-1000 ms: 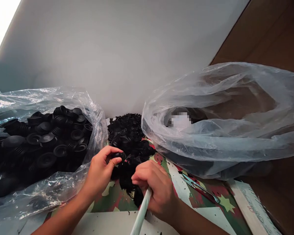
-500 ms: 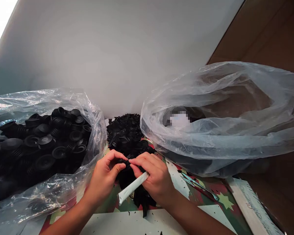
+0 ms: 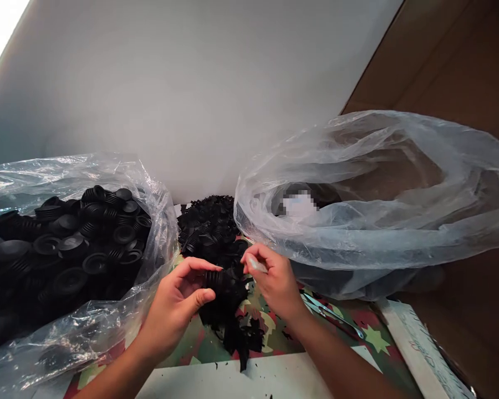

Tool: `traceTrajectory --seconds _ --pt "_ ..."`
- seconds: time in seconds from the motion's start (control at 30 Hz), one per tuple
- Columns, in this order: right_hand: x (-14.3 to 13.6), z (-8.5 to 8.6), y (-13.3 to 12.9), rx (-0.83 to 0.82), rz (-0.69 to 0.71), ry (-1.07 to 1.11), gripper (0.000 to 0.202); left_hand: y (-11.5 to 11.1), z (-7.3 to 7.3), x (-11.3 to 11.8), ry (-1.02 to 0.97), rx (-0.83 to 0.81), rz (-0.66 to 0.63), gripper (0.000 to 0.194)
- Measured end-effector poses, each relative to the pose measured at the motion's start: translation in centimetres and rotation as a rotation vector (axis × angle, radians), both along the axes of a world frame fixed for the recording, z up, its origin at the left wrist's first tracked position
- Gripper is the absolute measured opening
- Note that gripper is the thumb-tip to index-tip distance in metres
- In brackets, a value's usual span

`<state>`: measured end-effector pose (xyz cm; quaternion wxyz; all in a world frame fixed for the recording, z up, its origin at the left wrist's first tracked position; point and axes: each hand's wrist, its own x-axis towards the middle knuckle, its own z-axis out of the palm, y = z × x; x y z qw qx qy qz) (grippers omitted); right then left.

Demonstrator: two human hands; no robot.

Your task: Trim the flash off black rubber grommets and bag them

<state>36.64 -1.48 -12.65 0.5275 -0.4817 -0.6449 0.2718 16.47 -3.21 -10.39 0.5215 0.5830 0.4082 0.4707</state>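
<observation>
My left hand [image 3: 172, 307] is closed on a black ribbed rubber bellows [image 3: 213, 279], with thumb and forefinger at its near and far sides. To its right, my right hand [image 3: 278, 285] is curled around a slim white-wrapped stick [image 3: 256, 265]. The stick points toward the camera, and its other end is hidden. Right fingertips and bellows are apart. Behind and beneath the hands lies a heap of black rubber scraps and ribbed pieces [image 3: 208, 227]. Many similar black bellows [image 3: 70, 246] fill a clear plastic bag [image 3: 162, 221] on the left.
A second clear plastic bag [image 3: 382, 241] stands open at the right, beside a brown cardboard panel [image 3: 449, 72]. Metal scissors [image 3: 336, 316] lie on the patterned tablecloth [image 3: 376, 339]. A white sheet [image 3: 216, 379] is at the front, and a whitish marked strip [image 3: 416, 346] at right.
My right hand has drawn away from the bellows, up and to the right, turning the white stick from lying crosswise to pointing at the camera. My left hand keeps its hold.
</observation>
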Motion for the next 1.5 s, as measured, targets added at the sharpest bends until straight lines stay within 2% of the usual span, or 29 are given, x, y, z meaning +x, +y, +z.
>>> traceTrajectory --seconds 0.07,0.13,0.33,0.47,0.73,0.83,0.93,1.03,1.2,1.5 --pt "-0.3 0.1 -0.2 -0.139 0.120 0.074 0.020 0.2 -0.3 -0.1 -0.057 -0.008 0.008 0.024" --pt "-0.9 0.2 -0.7 -0.246 0.176 0.137 0.015 0.4 -0.5 -0.2 -0.068 -0.002 0.037 0.023" --pt "-2.0 1.0 -1.9 -0.340 0.290 0.269 0.023 0.4 -0.6 0.0 0.122 0.122 0.081 0.024" --pt "-2.3 1.2 -2.2 -0.373 0.291 0.323 0.024 0.2 -0.6 0.0 0.101 0.091 0.052 0.022" --pt "-2.1 0.9 -2.5 -0.398 0.288 0.399 0.029 0.3 -0.9 -0.1 -0.179 -0.114 0.000 0.024" --pt "-2.1 0.7 -2.4 -0.371 0.294 0.385 0.033 0.3 -0.6 0.2 -0.327 -0.265 -0.049 0.027" --pt "-1.9 0.4 -2.0 -0.318 0.211 0.396 0.040 0.5 -0.2 0.3 -0.466 -0.418 -0.089 0.030" --pt "-1.8 -0.1 -1.5 -0.274 0.107 0.383 0.036 0.6 0.0 0.1 -0.514 -0.490 -0.107 0.031" --pt "-1.9 -0.6 -1.4 -0.275 0.111 0.381 0.029 0.6 -0.1 -0.2 -0.547 -0.497 -0.154 0.030" --pt "-2.0 -1.3 -2.0 -0.240 0.107 0.247 0.034 0.3 -0.5 -0.1 -0.555 -0.453 -0.143 0.034"
